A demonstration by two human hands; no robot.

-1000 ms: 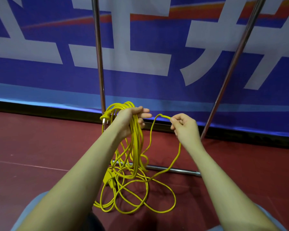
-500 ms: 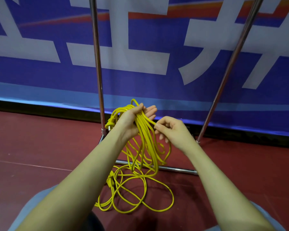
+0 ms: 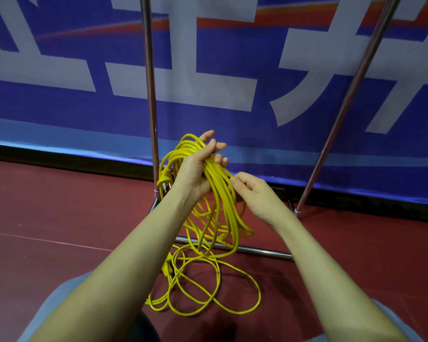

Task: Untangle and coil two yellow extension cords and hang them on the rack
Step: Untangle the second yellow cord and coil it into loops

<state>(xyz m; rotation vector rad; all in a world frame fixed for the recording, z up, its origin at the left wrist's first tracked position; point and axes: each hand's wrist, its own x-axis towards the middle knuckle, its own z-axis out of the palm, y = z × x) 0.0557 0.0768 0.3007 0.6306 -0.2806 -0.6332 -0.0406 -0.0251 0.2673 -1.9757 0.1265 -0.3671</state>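
My left hand [image 3: 198, 169] is raised in front of me and holds a bundle of yellow cord loops [image 3: 223, 201] draped over its palm, fingers loosely bent round them. A yellow plug [image 3: 164, 181] dangles on the left side of the bundle. My right hand [image 3: 255, 193] is just right of the hanging loops, its thumb and forefinger pinching one strand. More yellow cord [image 3: 203, 287] lies in loose tangled rings on the red floor below, with a yellow socket end [image 3: 168, 267] among them. The metal rack [image 3: 150, 95] stands right behind the cords.
The rack's second upright [image 3: 344, 114] slants up at the right, and its base bar [image 3: 257, 250] runs along the floor under the hanging loops. A blue banner with white characters [image 3: 232, 70] covers the wall behind. My knees show at the bottom corners.
My right hand brought a loop of cord over to my left hand and laid it on the bundle, then dropped slightly lower along the strands. The bundle in my left hand has grown.
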